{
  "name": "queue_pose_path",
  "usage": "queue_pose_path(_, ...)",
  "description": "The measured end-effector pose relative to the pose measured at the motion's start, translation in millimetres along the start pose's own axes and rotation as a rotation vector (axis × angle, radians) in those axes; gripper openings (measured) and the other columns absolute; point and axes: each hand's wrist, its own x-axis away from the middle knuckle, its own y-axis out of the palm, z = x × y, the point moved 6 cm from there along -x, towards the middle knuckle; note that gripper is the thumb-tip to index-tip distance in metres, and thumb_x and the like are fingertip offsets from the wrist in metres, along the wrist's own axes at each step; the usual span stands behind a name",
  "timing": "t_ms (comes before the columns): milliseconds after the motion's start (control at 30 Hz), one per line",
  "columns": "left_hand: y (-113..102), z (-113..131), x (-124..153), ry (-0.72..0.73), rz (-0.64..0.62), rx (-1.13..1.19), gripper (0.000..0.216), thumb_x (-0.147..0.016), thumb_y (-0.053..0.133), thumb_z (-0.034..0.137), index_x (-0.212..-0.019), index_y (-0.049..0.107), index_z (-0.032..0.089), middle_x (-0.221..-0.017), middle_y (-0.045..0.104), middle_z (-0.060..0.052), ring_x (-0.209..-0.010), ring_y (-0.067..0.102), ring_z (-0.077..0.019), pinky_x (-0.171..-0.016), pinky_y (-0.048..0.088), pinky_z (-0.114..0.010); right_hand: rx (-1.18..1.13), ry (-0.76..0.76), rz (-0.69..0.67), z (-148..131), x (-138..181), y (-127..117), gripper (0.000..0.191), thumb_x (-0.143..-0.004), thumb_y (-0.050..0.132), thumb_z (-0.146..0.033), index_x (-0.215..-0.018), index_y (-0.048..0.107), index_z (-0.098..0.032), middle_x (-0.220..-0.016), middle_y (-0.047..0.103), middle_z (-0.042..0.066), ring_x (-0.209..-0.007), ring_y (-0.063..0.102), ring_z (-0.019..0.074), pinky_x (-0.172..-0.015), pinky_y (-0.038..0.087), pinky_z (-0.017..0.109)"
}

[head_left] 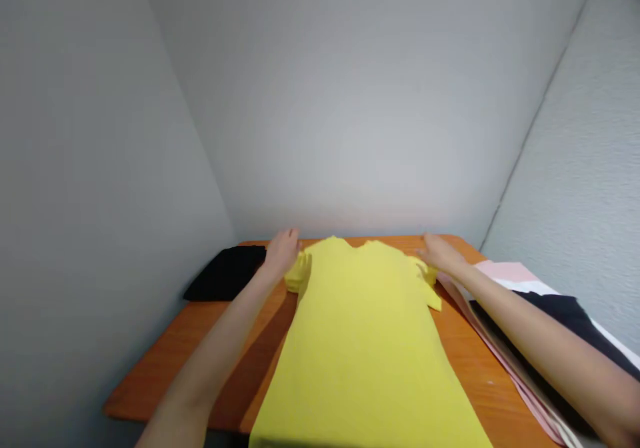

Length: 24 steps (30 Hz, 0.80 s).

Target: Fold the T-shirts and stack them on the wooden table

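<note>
A yellow short-sleeved T-shirt [367, 341] lies spread out on the orange-brown wooden table [490, 383], its neckline at the far end and its lower part toward me. The left sleeve is bunched, while the right one is creased and bent downward. My left hand [283, 253] is over the left sleeve beside the shoulder, its slightly blurred fingers bent and a little apart. At the right sleeve, my right hand [441, 255] has thumb and fingers apart, with no cloth visible between them. Whether either hand touches the fabric is unclear.
Folded black cloth [227, 275] lies at the table's far left. Along the right side is a stack of clothes, with a pink garment [507, 272], white layers and a black garment [555, 306]; my right forearm passes over it. Grey walls [350, 115] stand behind and beside the table.
</note>
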Motion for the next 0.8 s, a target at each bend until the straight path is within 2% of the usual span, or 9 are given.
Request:
queue_pose_path(100,52.1,34.4,47.8,0.145,-0.131,0.057,0.040,-0.100,0.034,0.036,-0.130,0.055,0.018,-0.136,0.057,-0.009,-0.126,0.050,-0.0201,-0.106,0.036,-0.031,0.140,-0.077,-0.114,12.6,15.1,47.5,0.037,-0.089,0.056,-0.023,-0.122,0.056,-0.007,-0.121,0.057,0.021,-0.114,0.053,0.0308,-0.096,0.038,0.038)
queue_pose_path(167,80.6,47.3,78.6,0.194,-0.223,0.097,0.048,-0.101,0.030,0.045,-0.138,0.049,0.021,-0.148,0.044,-0.007,-0.137,0.038,-0.0221,-0.113,0.029,-0.036,0.206,-0.119,-0.168,18.2,24.0,70.5,0.037,-0.093,0.049,-0.028,-0.124,0.058,-0.010,-0.127,0.055,0.020,-0.121,0.048,0.0325,-0.101,0.035,0.043)
queue_pose_path(233,104.7,47.7,99.4,0.150,-0.327,0.120,0.060,-0.099,0.025,0.055,-0.147,0.037,0.021,-0.157,0.028,-0.009,-0.145,0.021,-0.0283,-0.117,0.019,-0.047,0.253,-0.151,-0.205,20.8,30.0,89.3,0.044,-0.096,0.043,-0.035,-0.132,0.054,-0.013,-0.139,0.046,0.018,-0.133,0.036,0.0339,-0.108,0.027,0.048)
queue_pose_path(300,122.8,39.7,107.1,0.062,-0.412,0.116,0.071,-0.096,0.021,0.063,-0.152,0.027,0.020,-0.159,0.015,-0.012,-0.147,0.009,-0.0335,-0.116,0.012,-0.055,0.284,-0.163,-0.236,21.6,31.9,104.7,0.053,-0.096,0.039,-0.042,-0.141,0.046,-0.015,-0.150,0.034,0.015,-0.141,0.021,0.0338,-0.113,0.016,0.052)
queue_pose_path(400,136.9,26.3,94.5,-0.007,-0.457,0.076,0.076,-0.094,0.019,0.067,-0.153,0.021,0.019,-0.159,0.009,-0.013,-0.147,0.006,-0.0349,-0.115,0.010,-0.057,0.307,-0.139,-0.272,21.7,23.8,118.2,0.060,-0.097,0.035,-0.047,-0.150,0.035,-0.018,-0.156,0.023,0.010,-0.145,0.008,0.0325,-0.115,0.005,0.056)
queue_pose_path(533,129.0,23.3,60.3,-0.028,-0.453,0.037,0.070,-0.095,0.023,0.060,-0.152,0.026,0.018,-0.158,0.016,-0.015,-0.146,0.011,-0.0357,-0.114,0.008,-0.060,0.303,-0.100,-0.287,19.6,-5.1,117.1,0.060,-0.098,0.030,-0.052,-0.151,0.031,-0.024,-0.157,0.021,0.006,-0.145,0.007,0.0305,-0.114,0.001,0.057)
queue_pose_path(633,98.2,52.4,61.8,0.001,-0.393,0.031,0.066,-0.096,0.033,0.051,-0.149,0.031,0.013,-0.157,0.018,-0.017,-0.147,0.008,-0.0355,-0.115,0.000,-0.060,0.294,-0.063,-0.254,20.3,-27.6,107.9,0.059,-0.098,0.032,-0.049,-0.149,0.036,-0.020,-0.153,0.029,0.011,-0.144,0.014,0.0294,-0.115,0.006,0.054)
queue_pose_path(733,67.1,134.0,112.0,0.276,-0.243,0.198,0.061,-0.095,0.040,0.046,-0.147,0.036,0.016,-0.155,0.028,-0.014,-0.146,0.018,-0.0306,-0.119,0.008,-0.054,0.290,0.035,-0.207,30.2,-40.0,97.3,0.052,-0.097,0.038,-0.038,-0.138,0.048,-0.008,-0.141,0.044,0.021,-0.135,0.033,0.0320,-0.110,0.022,0.050)
queue_pose_path(800,65.5,205.3,165.4,0.515,-0.110,0.359,0.064,-0.092,0.048,0.049,-0.147,0.035,0.018,-0.152,0.035,-0.013,-0.143,0.028,-0.0288,-0.118,0.019,-0.049,0.282,0.119,-0.183,40.6,-42.0,92.0,0.048,-0.095,0.042,-0.034,-0.131,0.054,-0.004,-0.133,0.049,0.025,-0.127,0.041,0.0346,-0.103,0.031,0.049)
